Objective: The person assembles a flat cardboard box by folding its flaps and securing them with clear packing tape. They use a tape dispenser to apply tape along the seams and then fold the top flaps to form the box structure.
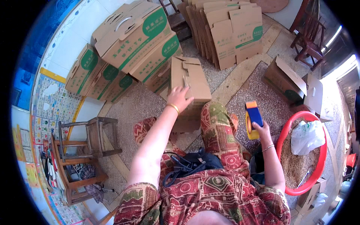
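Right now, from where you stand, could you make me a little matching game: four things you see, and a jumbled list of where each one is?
Things:
1. Tape dispenser
2. White plastic bag
3. Left hand
4. Flat cartons

Places:
A. Resting on the carton at the knees
B. Standing upright in a row
C. In the red-rimmed container
D. Held in the right hand

Pairs: 1-D, 2-C, 3-A, 4-B

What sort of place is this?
Probably a home room doubling as a packing area: flattened cartons stand near made-up boxes, the right hand holds a tape dispenser, and a picture chart covers part of one wall.
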{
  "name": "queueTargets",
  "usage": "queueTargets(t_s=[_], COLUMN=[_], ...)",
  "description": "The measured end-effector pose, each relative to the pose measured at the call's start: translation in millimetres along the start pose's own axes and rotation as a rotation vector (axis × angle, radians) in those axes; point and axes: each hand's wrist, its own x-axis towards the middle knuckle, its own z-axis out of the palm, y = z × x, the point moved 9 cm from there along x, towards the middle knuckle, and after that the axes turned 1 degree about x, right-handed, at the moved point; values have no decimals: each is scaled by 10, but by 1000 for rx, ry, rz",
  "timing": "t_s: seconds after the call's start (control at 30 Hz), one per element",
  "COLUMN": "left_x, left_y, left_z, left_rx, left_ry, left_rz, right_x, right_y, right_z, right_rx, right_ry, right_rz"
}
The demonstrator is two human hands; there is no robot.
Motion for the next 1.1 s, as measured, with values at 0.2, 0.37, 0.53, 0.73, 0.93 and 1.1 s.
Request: queueTargets(t_s=[0.2, 0.37, 0.53, 0.73, 0.93, 1.1], left_x=[-366, -536, -664, -653, -906, -1018], left_y=[69, 34, 29, 50, -113, -187], left_z=[163, 169, 182, 207, 144, 59], left_rx=[-63, -132, -142, -136, -146, -152], left_ry=[136, 42, 81, 63, 109, 139], left_rz=[13, -58, -48, 1, 15, 25], right_x=[210, 77, 2, -4, -121, -115], right_y=[1574, 2062, 2565, 3285, 3366, 3124], right_z=[-380, -594, -569, -320, -303, -325], right_rx=[-236, -589, -810, -85, -199, -544], right_ry=[111, 34, -85, -149, -133, -177], right_rz=[293, 113, 170, 200, 336, 403])
